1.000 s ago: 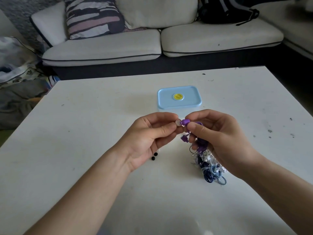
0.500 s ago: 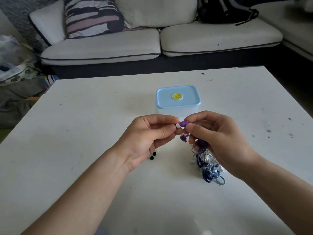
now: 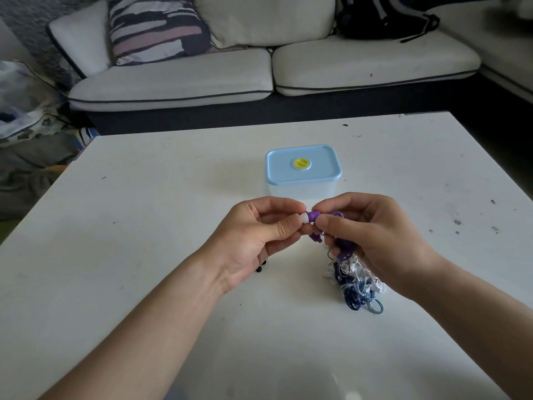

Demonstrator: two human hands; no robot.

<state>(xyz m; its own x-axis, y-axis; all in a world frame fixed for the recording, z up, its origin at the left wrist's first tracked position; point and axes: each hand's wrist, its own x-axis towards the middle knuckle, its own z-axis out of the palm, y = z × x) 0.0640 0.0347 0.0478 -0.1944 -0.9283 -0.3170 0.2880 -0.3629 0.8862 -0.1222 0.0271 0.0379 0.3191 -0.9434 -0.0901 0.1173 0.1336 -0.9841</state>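
The left hand [image 3: 256, 238] and right hand [image 3: 380, 243] meet above a scuffed white table [image 3: 144, 226] before a white sofa [image 3: 202, 82]. The left thumb and forefinger pinch a white ear tip [image 3: 303, 218], which touches the purple earbud [image 3: 313, 215] that the right hand's fingers pinch. Tangled earphone cables [image 3: 356, 281] lie under the right hand.

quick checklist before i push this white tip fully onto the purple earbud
1. Left hand pinches the white tip: ok.
2. Right hand pinches the purple earbud: ok.
3. White tip lined up with the earbud's end: ok, they touch; how far it is seated, cannot tell.
4. Cords free of tangles: not ok, they are bunched in a knot under the right hand.
5. Black tips out of the way: ok, they lie on the table beside the left hand.
6. Box lid on: ok.
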